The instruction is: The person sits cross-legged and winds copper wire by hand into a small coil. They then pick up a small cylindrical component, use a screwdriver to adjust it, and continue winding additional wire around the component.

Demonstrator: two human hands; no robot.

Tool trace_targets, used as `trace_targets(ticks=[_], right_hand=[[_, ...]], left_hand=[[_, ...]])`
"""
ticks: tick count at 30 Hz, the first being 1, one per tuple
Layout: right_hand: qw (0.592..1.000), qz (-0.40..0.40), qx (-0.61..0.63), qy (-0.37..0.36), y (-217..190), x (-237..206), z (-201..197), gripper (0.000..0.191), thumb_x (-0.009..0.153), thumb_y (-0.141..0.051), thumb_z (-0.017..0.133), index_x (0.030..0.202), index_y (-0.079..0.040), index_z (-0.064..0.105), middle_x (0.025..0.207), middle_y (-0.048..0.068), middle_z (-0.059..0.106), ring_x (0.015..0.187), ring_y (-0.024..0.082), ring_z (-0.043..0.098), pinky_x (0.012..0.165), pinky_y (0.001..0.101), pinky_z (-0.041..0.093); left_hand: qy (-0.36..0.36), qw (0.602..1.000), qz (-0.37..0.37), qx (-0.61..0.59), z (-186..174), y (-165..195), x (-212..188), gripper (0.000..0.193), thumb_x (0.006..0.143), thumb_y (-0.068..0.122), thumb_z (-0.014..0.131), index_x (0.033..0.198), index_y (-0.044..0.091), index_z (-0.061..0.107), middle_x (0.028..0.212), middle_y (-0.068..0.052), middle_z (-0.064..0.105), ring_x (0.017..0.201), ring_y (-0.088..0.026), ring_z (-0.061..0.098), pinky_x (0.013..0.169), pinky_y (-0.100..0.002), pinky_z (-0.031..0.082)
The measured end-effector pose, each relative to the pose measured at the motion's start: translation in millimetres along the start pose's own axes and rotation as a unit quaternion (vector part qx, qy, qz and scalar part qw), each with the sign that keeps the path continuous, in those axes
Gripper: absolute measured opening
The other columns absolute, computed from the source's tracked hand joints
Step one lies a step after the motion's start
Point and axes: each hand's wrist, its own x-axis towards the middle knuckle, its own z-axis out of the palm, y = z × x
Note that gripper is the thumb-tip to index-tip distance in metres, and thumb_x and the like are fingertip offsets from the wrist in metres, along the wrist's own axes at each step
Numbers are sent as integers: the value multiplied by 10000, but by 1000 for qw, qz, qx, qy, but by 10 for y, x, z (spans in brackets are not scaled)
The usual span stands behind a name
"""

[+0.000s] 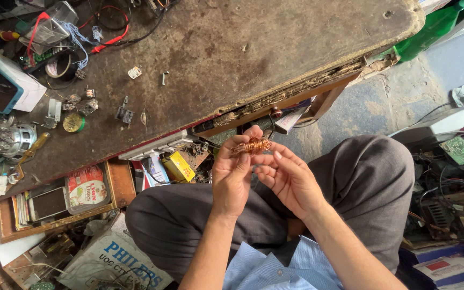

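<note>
Holding: copper wire coil, small and reddish, pinched between both hands above the lap.
Left hand: closed on the coil's left end, thumb and fingertips wrapped over it, back of the hand turned up to the camera.
Right hand: palm up and fingers loosely spread, fingertips touching the coil's right end and underside; grip there lighter, more a steadying touch than a clamp.
Coil position: in the air just in front of the workbench edge, over the grey trousers of the crossed legs, well clear of the bench top.
Workbench: dark, worn, stained surface with a crumbling front edge, filling the upper part of the view.
Bench clutter: small metal parts scattered at the left, a roll of tape, red and black leads, a white and blue box.
Below the bench: open wooden drawer with a phone and a printed tin inside, a small yellow box just beside the left wrist.
Right side: pile of circuit boards and cables on the floor, a green bottle past the bench corner.
</note>
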Motion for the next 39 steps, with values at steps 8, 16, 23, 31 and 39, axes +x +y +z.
trace_targets(ticks=[8,16,23,31,39], right_hand=[[999,-30,-24,2,-2,16,74,464,1051,-191,531,1484,-54,437,1271,143,625,1081,239,677,963,397,572],[1000,-16,20,-14,38,52,62,480,1073,-137,504,1530,-31,406,1307,148,619,1144,235,655,1007,380,552],[999,29,37,7,98,106,14,474,1080,-173,471,1511,20,441,1277,133,642,1146,201,660,1005,369,552],[998,15,37,-57,126,79,76,524,1096,-117,478,1600,-45,353,1344,124,617,1177,217,647,1009,415,548],[987,-99,-118,-53,46,20,127,726,976,35,619,1613,-89,294,1423,154,545,1317,283,581,1095,445,513]], left_hand=[[-57,989,28,135,-140,-15,-65,154,1080,1,561,1199,28,655,1567,-176,535,1445,-235,531,1221,-387,437],[-6,996,31,86,-149,-13,-64,261,1029,-20,618,1288,11,620,1393,-152,635,1263,-204,633,1125,-352,514],[23,975,57,212,-52,111,-110,214,1037,24,647,1248,-8,661,1310,-123,666,1184,-180,638,1048,-321,534],[1,916,154,370,12,237,-177,154,1032,-6,665,1185,9,664,1347,-134,675,1320,-235,632,1147,-340,499],[45,952,134,270,-96,349,-180,381,967,-84,498,1315,19,615,1413,-138,624,1383,-255,572,1234,-390,416]])
